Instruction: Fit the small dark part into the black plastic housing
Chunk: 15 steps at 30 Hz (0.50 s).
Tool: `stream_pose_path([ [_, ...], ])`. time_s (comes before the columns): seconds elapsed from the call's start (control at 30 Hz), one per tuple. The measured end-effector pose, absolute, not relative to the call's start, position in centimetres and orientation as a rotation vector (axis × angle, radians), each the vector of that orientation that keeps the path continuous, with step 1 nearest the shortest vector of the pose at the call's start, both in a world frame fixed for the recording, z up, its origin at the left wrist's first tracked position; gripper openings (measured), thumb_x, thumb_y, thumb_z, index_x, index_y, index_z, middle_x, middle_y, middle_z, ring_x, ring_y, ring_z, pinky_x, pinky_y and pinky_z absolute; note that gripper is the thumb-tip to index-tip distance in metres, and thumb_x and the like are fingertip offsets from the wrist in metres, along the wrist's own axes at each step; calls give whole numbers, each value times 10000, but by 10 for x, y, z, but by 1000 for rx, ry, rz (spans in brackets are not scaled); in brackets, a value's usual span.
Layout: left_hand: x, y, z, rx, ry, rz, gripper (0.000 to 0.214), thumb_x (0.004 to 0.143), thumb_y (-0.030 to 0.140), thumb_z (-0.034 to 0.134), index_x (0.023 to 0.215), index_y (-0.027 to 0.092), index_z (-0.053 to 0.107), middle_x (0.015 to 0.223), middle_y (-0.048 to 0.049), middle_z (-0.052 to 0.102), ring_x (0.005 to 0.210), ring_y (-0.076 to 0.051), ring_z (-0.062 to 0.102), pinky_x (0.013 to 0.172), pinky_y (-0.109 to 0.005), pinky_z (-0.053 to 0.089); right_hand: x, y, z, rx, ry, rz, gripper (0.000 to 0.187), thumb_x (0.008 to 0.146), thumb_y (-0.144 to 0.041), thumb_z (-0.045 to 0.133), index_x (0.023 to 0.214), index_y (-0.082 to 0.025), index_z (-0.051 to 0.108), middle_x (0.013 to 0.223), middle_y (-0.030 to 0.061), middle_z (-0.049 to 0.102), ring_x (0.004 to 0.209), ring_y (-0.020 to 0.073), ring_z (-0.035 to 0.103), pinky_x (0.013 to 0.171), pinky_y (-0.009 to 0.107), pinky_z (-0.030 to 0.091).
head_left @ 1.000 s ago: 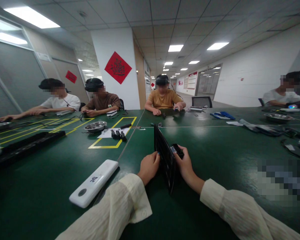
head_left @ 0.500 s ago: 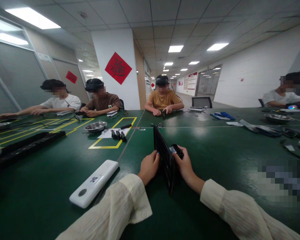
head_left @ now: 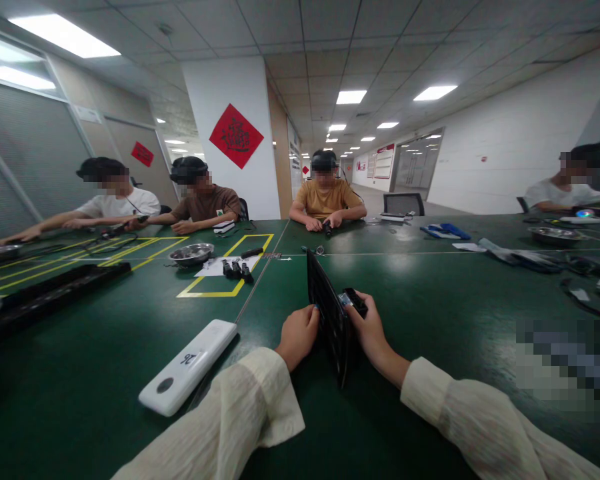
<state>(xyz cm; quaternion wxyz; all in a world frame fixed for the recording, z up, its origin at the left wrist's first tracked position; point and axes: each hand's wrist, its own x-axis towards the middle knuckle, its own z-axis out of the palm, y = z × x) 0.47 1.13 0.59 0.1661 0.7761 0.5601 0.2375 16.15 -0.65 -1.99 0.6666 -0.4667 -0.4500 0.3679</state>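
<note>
Holding a black panel upright between two bare hands

Stands on edge above the green table, nearly edge-on to the view; cannot tell whether touching the tabletop below. Meets the panel's left face with the thumb of the left hand, fingers curled and mostly hidden; cannot tell whether gripping with them. At the panel's right side, grips a small black block between thumb and fingers of the right hand, close beside the right face

Can see, left of the panel, a white oblong device marked 26, lying flat. Farther off on the panel's left, can make out several black fittings standing together by white paper, inside a yellow tape outline, with a metal bowl just beside. Straight beyond the panel, can see a co-worker in a mustard shirt, holding a small dark part. Well to the panel's right, can spot a blue packet and another metal bowl
</note>
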Motion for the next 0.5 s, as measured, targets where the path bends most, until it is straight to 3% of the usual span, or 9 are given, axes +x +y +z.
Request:
stream_pose_path([
  [0.17,5,9,6,2209,1627,664,462,911,357,214,839,180,634,867,-81,675,843,-205,619,675,-250,389,162,-6,-20,-1074,-1018,828,505,670,-455,650,1070,-194,488,965,53,622,890,229,594,802,365,450],
  [0.33,4,10,6,2244,1616,665,391,885,320,268,902,197,638,912,-67,671,863,-197,609,681,-243,384,163,-5,-23,-1062,-1011,840,518,664,-455,652,1077,-192,483,957,54,627,872,230,597,778,363,456],
  [0.5,4,11,6,2251,1688,587,476,894,380,222,766,179,634,787,-76,661,767,-200,611,612,-249,365,162,-6,-21,-1069,-1023,837,504,675,-453,645,1077,-194,485,984,58,617,898,229,590,794,362,453],
])
